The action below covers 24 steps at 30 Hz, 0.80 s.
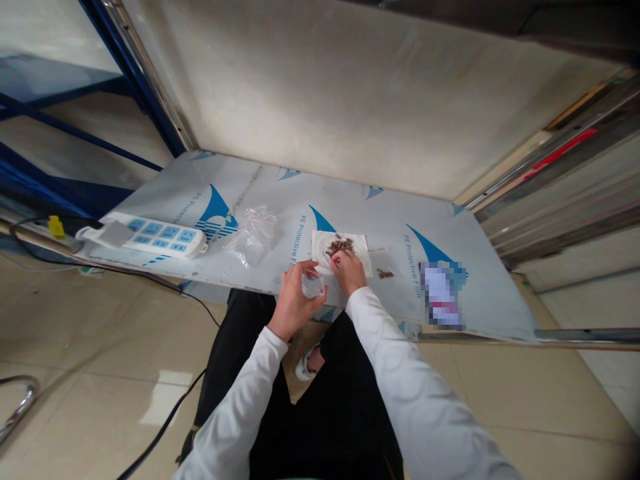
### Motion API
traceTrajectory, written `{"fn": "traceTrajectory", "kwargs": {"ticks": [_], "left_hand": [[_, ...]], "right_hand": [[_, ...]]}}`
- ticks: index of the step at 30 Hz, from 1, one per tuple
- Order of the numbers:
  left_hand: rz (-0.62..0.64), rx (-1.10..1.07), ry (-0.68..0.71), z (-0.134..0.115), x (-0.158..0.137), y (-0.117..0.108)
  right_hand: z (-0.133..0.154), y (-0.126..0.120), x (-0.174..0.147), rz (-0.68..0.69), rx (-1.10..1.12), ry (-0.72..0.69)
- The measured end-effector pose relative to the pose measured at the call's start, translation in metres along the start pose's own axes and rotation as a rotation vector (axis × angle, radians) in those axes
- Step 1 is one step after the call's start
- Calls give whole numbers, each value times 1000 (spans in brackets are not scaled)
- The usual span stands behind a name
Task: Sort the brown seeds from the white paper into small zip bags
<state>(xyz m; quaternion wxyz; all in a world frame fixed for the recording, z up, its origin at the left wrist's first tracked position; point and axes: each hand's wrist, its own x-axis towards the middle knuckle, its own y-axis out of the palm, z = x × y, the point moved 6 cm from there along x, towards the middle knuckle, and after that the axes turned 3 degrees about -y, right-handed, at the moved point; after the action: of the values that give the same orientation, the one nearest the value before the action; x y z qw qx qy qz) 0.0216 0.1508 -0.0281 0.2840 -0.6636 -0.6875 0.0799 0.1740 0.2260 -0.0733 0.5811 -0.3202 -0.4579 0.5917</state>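
My left hand curls round a small clear plastic bag, its fingers and thumb spreading the bag's mouth near the table's front edge. My right hand pinches at the near edge of a pile of small brown pieces; whatever lies between its fingertips is too small to make out. Under the pile lies a white sheet, either paper or cloth. Just right of the sheet, a clear bag lies flat with a few brown pieces inside.
A heap of clear plastic bags lies left of the sheet. Farther left, a white power strip has a plug and black cable. At the right front is a blurred, pixelated flat object. Film-covered metal forms the tabletop, with a wall panel behind.
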Motion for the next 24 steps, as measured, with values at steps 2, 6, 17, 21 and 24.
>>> {"fn": "traceTrajectory", "kwargs": {"ticks": [2, 6, 17, 21, 24], "left_hand": [[-6, -1, -1, 1, 0, 0], [-5, 4, 2, 3, 0, 2], [6, -2, 17, -1, 1, 4], [10, -4, 19, -4, 2, 4], [17, -19, 37, -10, 3, 4]], "right_hand": [[-4, -2, 0, -14, -7, 13], [-7, -4, 1, -1, -33, 29], [-8, -16, 13, -21, -45, 47], [17, -58, -10, -117, 97, -7], [52, -92, -37, -146, 348, -131]]}}
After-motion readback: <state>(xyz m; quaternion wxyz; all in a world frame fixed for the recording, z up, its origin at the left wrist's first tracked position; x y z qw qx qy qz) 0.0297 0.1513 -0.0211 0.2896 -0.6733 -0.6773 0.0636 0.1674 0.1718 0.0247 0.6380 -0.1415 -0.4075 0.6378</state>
